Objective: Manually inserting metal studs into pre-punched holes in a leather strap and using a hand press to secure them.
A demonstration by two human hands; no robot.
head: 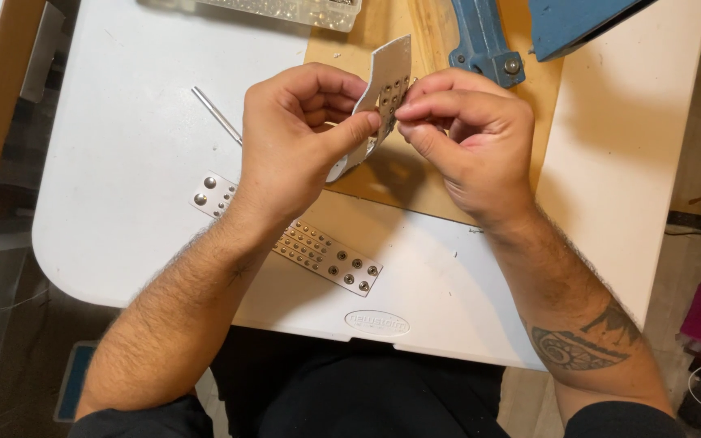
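Both hands raised above the white surface (123, 162), meeting at a pale strip (384, 89) punched with rows of holes. Left hand (298, 138) closed on the strip, thumb pressed across its lower front face, fingers curled behind. Right hand (468, 134) pinched narrow at the strip's right edge, thumb and forefinger tips together; whether a small part sits between them, cannot tell. Strip held upright, slightly curved, over a tan wooden board (415, 182). A second strip (318, 251), set with metal studs, lies flat on the surface under the left wrist. Thin metal rod (214, 113) lies left of the hands. Blue metal tool (484, 40) stands beyond, clear plastic tray (294, 10) at top edge.
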